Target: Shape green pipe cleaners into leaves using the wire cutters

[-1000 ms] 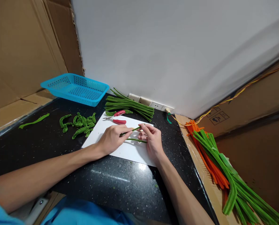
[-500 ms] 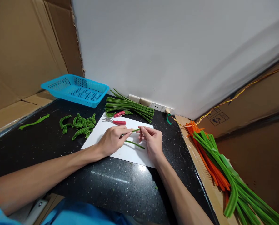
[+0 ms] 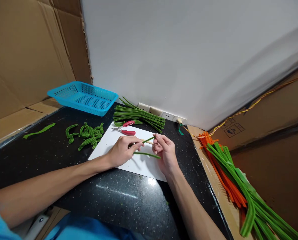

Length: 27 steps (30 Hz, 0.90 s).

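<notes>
Thin green fuzzy stem spans the short gap between the two hands, sloping up toward the right. Thumb and fingers of the bare left hand press together around its lower end, leaving no visible gap; the bare right hand pinches the upper tip between thumb and forefinger, its other fingers loosely curled. Just below this grip, a second slender green fuzzy length runs from under the left hand to beside the right palm (whether it joins the held stem, I cannot tell). A narrow tan stick shows close behind the stem, near the right fingertips. Underneath the grip lies a flat white rectangular sheet, on a glossy black speckled countertop. Beyond the left hand rest red-handled metal pliers and, farther from the grip, a bundle of straight dark-green fuzzy stems. Left of the grip sits a heap of curled green fuzzy pieces, with a blue perforated plastic basket beyond it. Well off to the right of the grip, bright orange strips lie beside long bright-green strips.
</notes>
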Each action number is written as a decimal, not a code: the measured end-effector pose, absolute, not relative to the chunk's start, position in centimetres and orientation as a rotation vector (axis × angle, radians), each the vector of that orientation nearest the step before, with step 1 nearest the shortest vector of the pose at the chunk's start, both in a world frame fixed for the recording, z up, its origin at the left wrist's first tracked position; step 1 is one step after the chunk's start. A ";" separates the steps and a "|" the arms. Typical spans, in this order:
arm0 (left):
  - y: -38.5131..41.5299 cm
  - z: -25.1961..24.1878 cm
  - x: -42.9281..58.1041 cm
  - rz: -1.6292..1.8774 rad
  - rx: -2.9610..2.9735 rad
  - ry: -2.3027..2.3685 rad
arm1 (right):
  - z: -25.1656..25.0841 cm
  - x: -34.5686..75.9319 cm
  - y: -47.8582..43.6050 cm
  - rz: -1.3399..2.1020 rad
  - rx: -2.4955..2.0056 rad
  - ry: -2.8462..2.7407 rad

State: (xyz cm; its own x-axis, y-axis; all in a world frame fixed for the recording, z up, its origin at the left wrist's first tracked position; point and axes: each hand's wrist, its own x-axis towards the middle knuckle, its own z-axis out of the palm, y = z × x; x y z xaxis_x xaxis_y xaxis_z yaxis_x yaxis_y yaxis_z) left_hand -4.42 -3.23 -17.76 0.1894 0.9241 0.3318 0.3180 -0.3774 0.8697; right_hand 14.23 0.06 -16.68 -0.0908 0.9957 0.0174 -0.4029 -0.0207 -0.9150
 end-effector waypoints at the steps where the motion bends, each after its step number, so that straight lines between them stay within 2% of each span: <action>1: -3.3 -17.7 -4.4 1.155 1.731 1.134 | -16.5 14.1 -0.1 1.431 -0.838 -0.969; 11: -2.8 -17.2 -4.7 1.069 1.287 0.909 | -16.7 14.6 0.4 1.410 -0.823 -1.125; 22: -3.1 -17.4 -4.3 0.942 1.222 0.824 | -17.6 15.1 1.0 1.050 -0.947 -1.172; 27: -2.7 -17.7 -4.3 0.976 1.196 0.870 | -17.4 15.3 1.0 1.252 -0.922 -1.189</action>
State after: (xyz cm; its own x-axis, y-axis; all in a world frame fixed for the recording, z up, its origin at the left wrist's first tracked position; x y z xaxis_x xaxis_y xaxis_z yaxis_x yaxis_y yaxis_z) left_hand -4.29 -2.75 -17.70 0.3470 0.9372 -0.0350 -0.1423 0.0895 0.9858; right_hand 15.31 1.03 -17.36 -0.0720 0.9864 0.1477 -0.1985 0.1309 -0.9713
